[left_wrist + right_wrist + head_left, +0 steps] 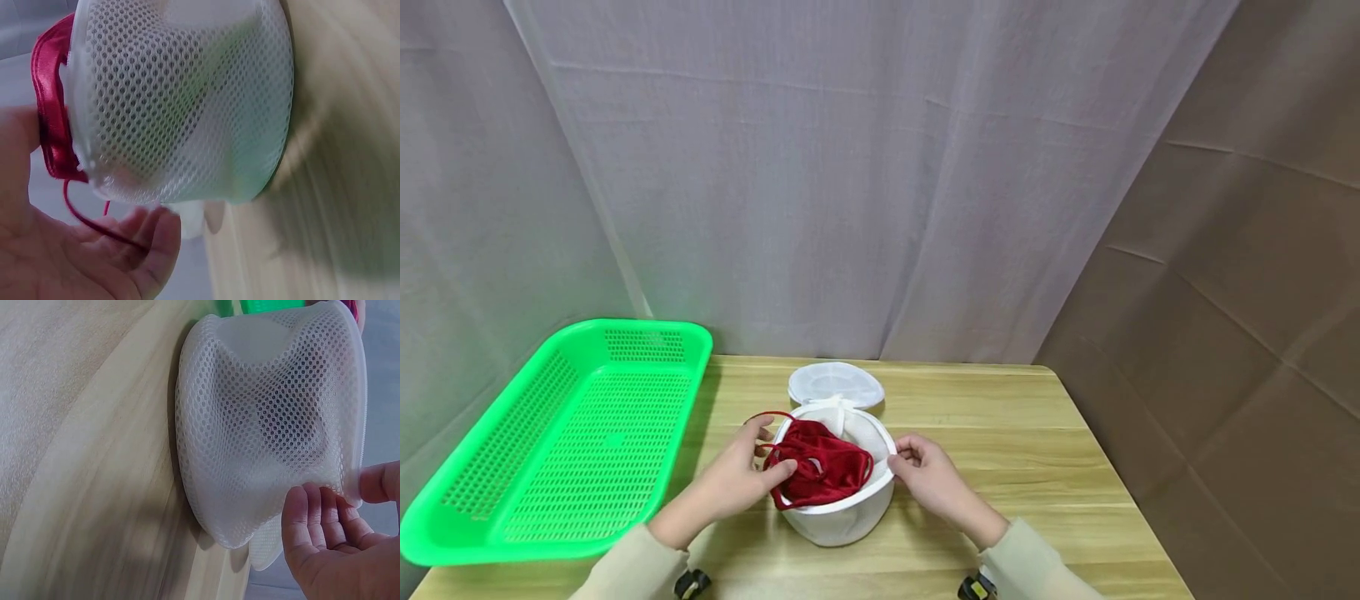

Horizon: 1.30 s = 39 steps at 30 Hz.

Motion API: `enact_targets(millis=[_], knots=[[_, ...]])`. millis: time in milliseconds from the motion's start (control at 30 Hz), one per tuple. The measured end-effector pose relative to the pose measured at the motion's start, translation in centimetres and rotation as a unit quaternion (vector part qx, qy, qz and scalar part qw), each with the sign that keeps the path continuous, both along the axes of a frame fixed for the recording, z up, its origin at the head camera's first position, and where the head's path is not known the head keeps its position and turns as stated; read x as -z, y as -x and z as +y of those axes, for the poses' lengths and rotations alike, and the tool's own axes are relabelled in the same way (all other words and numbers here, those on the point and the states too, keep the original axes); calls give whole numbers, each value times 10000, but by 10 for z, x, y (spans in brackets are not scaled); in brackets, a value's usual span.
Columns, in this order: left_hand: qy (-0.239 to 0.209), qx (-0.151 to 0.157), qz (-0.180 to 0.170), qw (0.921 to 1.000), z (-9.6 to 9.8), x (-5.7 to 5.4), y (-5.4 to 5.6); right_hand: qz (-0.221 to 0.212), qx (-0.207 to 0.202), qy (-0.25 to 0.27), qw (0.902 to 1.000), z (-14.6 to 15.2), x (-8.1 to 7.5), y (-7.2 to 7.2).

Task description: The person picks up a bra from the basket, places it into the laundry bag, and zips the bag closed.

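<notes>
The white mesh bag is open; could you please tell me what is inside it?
Shiny red fabric sits in the mouth of the bag, overlapping its rim; whatever lies beneath is covered.

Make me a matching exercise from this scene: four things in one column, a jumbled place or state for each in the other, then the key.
Column one:
1. Green basket
2. Red cloth
3. White lid
4. Right hand

Column two:
A. Open at the far side of the white mesh bag
B. To the person's left of the bag
C. Pinching the bag's rim
D. Bunched at the bag's opening, under the left hand's thumb

Right pairs: 1-B, 2-D, 3-A, 4-C
</notes>
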<state>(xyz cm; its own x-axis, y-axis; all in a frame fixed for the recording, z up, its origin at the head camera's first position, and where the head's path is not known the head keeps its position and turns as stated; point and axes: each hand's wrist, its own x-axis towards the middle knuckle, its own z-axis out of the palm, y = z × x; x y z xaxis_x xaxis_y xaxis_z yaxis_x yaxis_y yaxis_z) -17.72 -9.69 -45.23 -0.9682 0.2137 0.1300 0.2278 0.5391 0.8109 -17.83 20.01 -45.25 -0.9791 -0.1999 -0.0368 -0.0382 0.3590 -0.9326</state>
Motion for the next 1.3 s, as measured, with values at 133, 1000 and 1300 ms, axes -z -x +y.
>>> enact_targets(millis=[133, 1000, 1300], knots=[[-132, 86, -121, 9998, 5, 4, 1, 22, -35, -78, 10000, -2, 3, 1], [1706, -751, 964, 9777, -2, -9, 20, 309, 425, 408, 9978, -7, -12, 10], [1455, -725, 1126, 9802, -15, -28, 13, 247, 527, 411, 9975, 0, -4, 13]])
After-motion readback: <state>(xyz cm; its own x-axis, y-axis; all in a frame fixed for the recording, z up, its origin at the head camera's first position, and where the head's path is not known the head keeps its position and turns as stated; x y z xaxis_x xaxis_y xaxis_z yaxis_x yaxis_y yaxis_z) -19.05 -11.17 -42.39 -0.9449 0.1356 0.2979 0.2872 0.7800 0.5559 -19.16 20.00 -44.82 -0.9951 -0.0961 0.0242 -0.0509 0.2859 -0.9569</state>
